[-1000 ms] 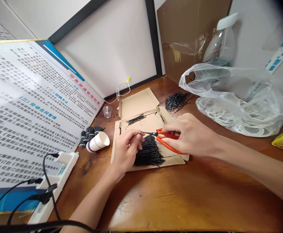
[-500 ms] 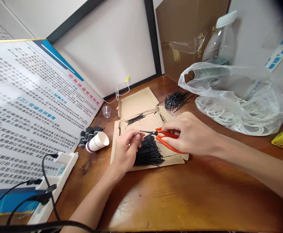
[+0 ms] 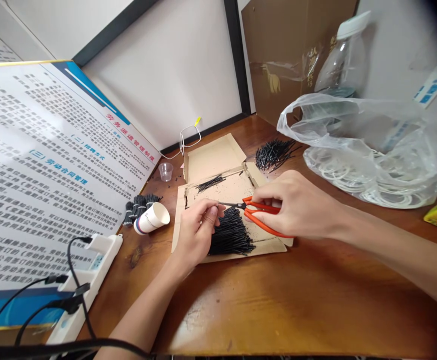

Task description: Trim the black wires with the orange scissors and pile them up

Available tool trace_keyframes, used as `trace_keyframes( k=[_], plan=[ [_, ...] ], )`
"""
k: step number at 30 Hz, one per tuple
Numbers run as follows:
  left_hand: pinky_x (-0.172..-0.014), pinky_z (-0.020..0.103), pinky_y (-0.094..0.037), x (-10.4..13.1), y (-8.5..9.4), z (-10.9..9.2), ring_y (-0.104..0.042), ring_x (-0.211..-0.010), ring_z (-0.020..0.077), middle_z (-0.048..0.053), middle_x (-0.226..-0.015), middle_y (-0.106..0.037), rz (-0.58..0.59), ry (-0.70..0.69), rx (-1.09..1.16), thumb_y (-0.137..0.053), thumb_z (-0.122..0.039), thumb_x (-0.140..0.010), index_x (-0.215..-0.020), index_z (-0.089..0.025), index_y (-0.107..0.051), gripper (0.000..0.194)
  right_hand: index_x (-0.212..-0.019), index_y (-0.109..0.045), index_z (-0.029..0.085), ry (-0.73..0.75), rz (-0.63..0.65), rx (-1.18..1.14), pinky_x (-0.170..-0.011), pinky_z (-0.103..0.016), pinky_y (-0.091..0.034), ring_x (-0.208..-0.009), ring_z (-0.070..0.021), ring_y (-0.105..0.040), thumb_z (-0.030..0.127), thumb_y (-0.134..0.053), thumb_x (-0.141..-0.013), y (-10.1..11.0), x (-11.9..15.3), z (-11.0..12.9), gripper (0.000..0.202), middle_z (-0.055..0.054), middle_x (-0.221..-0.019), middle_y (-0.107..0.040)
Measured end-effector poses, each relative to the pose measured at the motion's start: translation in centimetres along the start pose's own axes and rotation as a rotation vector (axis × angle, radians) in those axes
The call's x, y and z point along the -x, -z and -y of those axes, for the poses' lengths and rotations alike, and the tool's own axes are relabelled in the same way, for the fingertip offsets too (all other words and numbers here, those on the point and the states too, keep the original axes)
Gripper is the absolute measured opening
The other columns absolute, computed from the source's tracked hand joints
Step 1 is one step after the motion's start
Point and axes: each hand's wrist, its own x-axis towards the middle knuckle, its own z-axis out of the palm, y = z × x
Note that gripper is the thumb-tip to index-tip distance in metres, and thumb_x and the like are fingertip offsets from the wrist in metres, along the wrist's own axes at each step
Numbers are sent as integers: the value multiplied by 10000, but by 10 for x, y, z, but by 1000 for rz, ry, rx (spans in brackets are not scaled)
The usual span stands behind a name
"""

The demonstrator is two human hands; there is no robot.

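Observation:
My right hand (image 3: 297,205) grips a pair of scissors (image 3: 265,222) by the orange handles, the dark blades pointing left. The blade tips reach the fingertips of my left hand (image 3: 199,225), whose thumb and forefinger are pinched together. Whatever sits in that pinch is too small and too covered to make out. Directly beneath lies a dense bundle of thin black strands (image 3: 233,235) on an unfolded cardboard box (image 3: 267,246). Farther back on the cardboard rests a smaller bunch of black strands (image 3: 210,183), with dark specks scattered around.
A heap of short black pieces (image 3: 274,154) lies behind the cardboard. To the left are a tipped paper cup (image 3: 152,218), tied black bundles (image 3: 139,205), a small clear cup (image 3: 165,172) and a power strip (image 3: 98,260). A plastic bag of white cords (image 3: 383,175) stands right.
The view has shifted slightly. Both hands keep nearly the same pose, with the scissor tips still at the left fingertips.

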Motion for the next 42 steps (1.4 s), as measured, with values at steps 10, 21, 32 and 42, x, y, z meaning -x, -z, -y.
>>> trace_keyframes(
  k=[10, 21, 32, 42],
  plan=[
    [-468, 204, -468, 1, -2, 2, -548, -564, 107, 43, -738, -633, 9, 34, 58, -526, -390, -1004, -884, -152, -664, 300, -513, -339, 200, 20, 35, 41, -522, -298, -194, -505, -99, -179, 276, -527, -789, 0, 0, -2, 342, 56, -486, -254],
    [-482, 195, -465, 2, -2, 3, -547, -580, 104, 36, -746, -622, 38, 44, 75, -491, -327, -1021, -888, -148, -633, 264, -511, -337, 202, -19, 62, 28, -517, -293, -193, -494, -92, -198, 289, -538, -750, 1, 1, 0, 325, 60, -475, -258],
    [-491, 203, -433, 2, 0, 4, -519, -553, 94, 14, -713, -606, 50, 47, 73, -470, -343, -1036, -909, -154, -634, 281, -519, -307, 196, 5, 11, 44, -500, -283, -197, -485, -86, -192, 290, -549, -760, 1, -1, -2, 354, 62, -481, -224],
    [-525, 235, -411, 2, -1, 5, -503, -562, 95, 10, -708, -591, 45, 45, 50, -473, -356, -1039, -873, -160, -620, 296, -523, -327, 192, 4, 38, 65, -512, -290, -185, -507, -90, -171, 300, -547, -771, -3, 1, -5, 349, 60, -506, -199]
  ],
)
